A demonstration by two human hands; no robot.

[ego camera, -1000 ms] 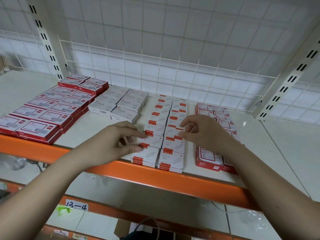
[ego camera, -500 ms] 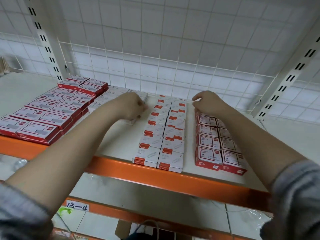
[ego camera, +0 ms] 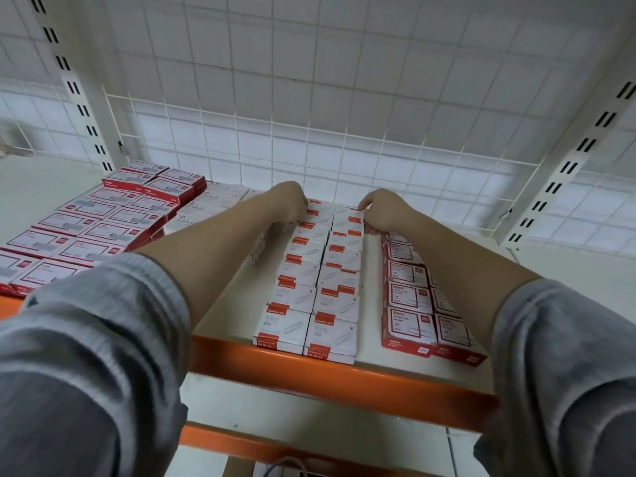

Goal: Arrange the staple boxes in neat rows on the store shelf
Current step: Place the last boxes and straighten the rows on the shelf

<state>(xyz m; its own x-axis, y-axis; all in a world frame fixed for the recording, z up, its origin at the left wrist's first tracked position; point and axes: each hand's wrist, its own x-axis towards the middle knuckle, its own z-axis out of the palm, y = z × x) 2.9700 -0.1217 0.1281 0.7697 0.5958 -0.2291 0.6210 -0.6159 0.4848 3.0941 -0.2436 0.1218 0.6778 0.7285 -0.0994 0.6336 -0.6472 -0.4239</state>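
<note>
Right now both hands reach to the back of the shelf (ego camera: 344, 368), working the far end of the 2 white-and-orange box rows (ego camera: 320, 270) that run from the orange front edge toward the wire mesh back (ego camera: 309, 149). The left hand (ego camera: 289, 201) has its fingers curled down onto the rearmost box of the left row, and the right hand (ego camera: 385, 213) does the same at the rearmost box of the right row; the hands are apart, 1 at each outer side of the pair. Whether either actually pinches a box or only presses it I cannot tell.

I judge the step in hand to be squaring the back of these 2 rows. The next move probably calls for nudging the rows straight and tight from the back, since the boxes nearer the front edge sit slightly staggered.

Bare shelf shows on both sides of the pair: a strip toward the red-and-white boxes (ego camera: 423, 304) at the right, and a wider gap toward the grey staple boxes (ego camera: 206, 211) and the red stacks (ego camera: 103, 222) at the left. The frontmost boxes sit right at the front edge, so any pull forward risks tipping them off.
</note>
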